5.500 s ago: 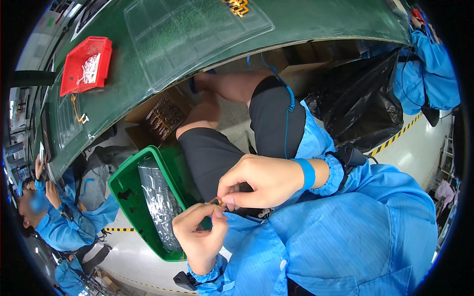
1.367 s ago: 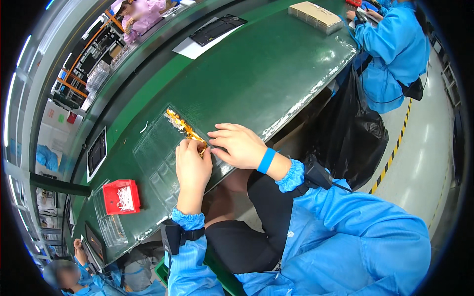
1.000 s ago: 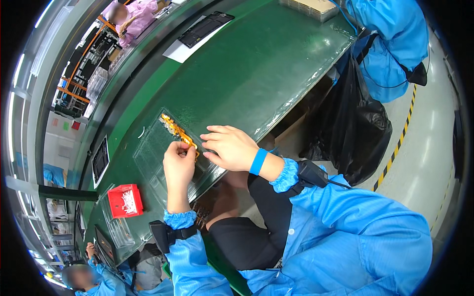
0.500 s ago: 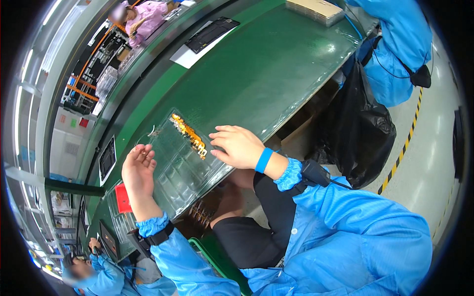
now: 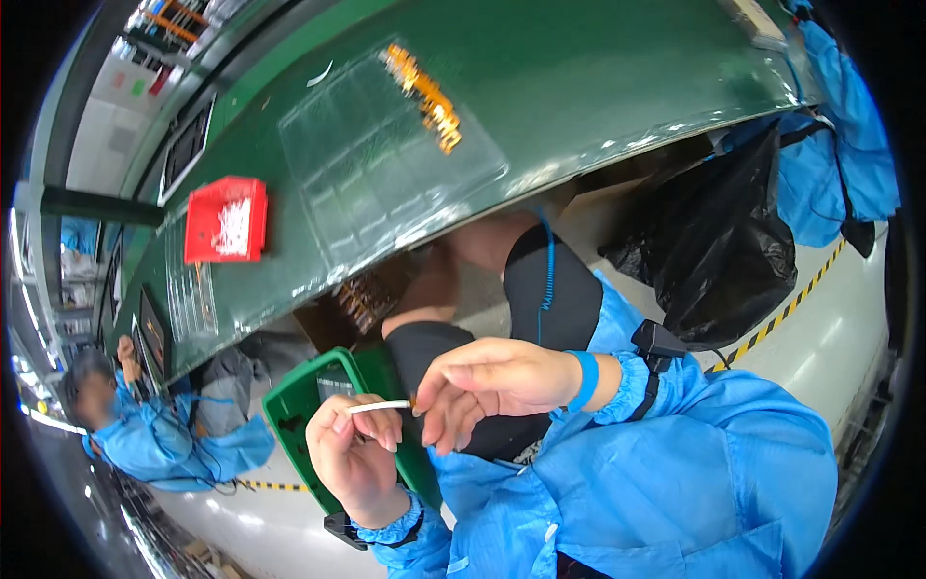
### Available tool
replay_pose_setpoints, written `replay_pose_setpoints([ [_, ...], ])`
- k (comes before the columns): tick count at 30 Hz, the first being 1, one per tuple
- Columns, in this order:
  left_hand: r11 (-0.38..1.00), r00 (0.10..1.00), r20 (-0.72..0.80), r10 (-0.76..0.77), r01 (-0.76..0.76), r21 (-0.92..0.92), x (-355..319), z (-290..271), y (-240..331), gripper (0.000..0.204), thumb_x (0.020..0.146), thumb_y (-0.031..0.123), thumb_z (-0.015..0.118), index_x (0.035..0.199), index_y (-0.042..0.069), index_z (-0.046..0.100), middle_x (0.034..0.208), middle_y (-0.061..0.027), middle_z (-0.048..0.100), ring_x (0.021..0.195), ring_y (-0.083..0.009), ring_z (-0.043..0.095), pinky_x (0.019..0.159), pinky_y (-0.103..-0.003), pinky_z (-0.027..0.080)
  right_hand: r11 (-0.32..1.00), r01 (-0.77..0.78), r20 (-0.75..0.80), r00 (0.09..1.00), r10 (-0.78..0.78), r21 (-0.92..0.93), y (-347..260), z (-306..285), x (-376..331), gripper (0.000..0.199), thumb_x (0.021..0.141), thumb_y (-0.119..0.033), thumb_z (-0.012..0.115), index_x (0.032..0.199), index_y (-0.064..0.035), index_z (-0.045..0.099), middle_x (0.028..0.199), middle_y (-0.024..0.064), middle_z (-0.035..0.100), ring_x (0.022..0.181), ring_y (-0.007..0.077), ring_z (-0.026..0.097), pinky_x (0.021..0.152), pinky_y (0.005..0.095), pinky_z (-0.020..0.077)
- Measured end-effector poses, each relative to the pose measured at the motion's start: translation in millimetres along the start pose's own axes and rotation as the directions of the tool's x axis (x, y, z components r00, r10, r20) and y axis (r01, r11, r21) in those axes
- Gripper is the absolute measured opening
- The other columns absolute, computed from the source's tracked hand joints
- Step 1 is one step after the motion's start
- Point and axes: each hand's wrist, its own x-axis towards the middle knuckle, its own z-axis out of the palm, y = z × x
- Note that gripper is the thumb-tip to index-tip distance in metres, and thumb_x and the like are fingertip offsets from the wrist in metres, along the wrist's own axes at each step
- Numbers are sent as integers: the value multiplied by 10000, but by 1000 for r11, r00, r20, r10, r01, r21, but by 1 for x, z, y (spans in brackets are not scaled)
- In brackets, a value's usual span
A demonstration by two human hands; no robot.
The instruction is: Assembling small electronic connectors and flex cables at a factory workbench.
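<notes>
Out from the near edge of the counter (image 5: 617,87), the left hand (image 5: 349,458) nips one end of a white strip (image 5: 378,406) between thumb and finger, while the right hand (image 5: 516,376), loosely curled, meets the other end (whether it grips there, I cannot tell). Orange parts (image 5: 424,101) sit back from the counter's edge, green surface stretching rightward
</notes>
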Motion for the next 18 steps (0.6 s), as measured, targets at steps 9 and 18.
replay_pose_setpoints([
  [9, 976, 969, -222, 105, -57, 212, -63, -43, 2, 266, 916, 143, 471, 727, -40, 504, 625, -169, 536, 537, -200, 491, 541, -289, 406, 951, -164, -270, 959, 91, -262, 20, 13, 21, 265, 1017, -159, 499, 1169, 50, 559, 1021, 174, 690, 928, 234, 698, 761, 309, 564],
  [18, 403, 794, -195, 576, -68, 913, -73, -51, -14, 326, 987, 206, 475, 1139, -74, 549, 1159, -169, 572, 1034, -260, 562, 887, -360, 448, 642, -55, -273, 930, -246, -765, 41, 22, 33, 190, 958, -106, 558, 977, 54, 660, 860, 102, 708, 785, 145, 688, 687, 263, 548],
])
